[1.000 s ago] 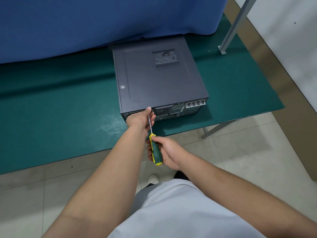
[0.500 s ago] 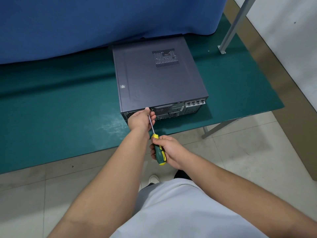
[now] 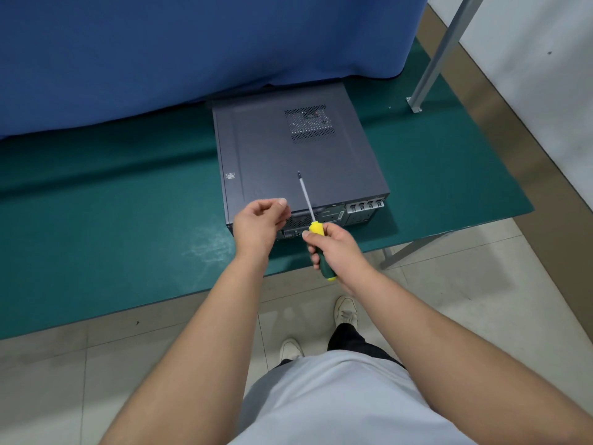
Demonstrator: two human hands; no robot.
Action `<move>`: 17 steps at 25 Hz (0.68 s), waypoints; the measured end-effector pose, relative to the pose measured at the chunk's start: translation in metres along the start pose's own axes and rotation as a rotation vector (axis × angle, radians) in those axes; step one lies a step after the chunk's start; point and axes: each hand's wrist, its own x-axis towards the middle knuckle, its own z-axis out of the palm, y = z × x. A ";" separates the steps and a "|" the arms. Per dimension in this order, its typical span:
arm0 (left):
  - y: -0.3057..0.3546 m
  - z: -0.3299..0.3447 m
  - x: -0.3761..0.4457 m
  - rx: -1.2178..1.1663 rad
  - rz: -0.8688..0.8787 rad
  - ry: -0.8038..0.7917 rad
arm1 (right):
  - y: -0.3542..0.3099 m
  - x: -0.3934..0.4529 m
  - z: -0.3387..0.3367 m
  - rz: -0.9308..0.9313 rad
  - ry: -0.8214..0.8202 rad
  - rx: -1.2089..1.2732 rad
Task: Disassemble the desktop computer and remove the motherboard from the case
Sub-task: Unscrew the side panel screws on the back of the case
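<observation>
The right hand (image 3: 333, 248) grips a green-and-yellow-handled screwdriver (image 3: 316, 232); the left hand (image 3: 256, 221) pinches, perhaps a screw. Next, the closed grey metal computer case (image 3: 288, 155) wants its cover sliding off.

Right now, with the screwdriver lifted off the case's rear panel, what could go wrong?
The left hand seems to pinch something too small to make out; if it's a screw, it could drop to the floor. The right hand holds the screwdriver tip-up over the computer case, so a slip could scratch its panel.

Green-matted table (image 3: 112, 239) on beige tiled floor (image 3: 481, 300); blue curtain (image 3: 192, 43) at 12 o'clock, white wall (image 3: 539, 59) at 2 o'clock.
</observation>
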 end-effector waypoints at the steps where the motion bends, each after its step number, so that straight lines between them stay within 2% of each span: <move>1: -0.003 0.001 -0.001 0.046 0.043 -0.039 | -0.009 0.006 -0.003 -0.035 0.022 -0.001; 6: -0.005 0.014 -0.001 0.418 0.258 -0.120 | -0.045 0.036 -0.017 -0.111 0.055 -0.033; 10: 0.001 0.030 0.010 0.689 0.429 -0.128 | -0.061 0.054 -0.030 -0.114 -0.011 -0.145; 14: 0.008 0.050 0.024 0.855 0.604 -0.097 | -0.077 0.074 -0.049 -0.100 -0.039 -0.267; 17: 0.019 0.069 0.039 0.940 0.738 -0.163 | -0.095 0.092 -0.067 -0.050 -0.048 -0.273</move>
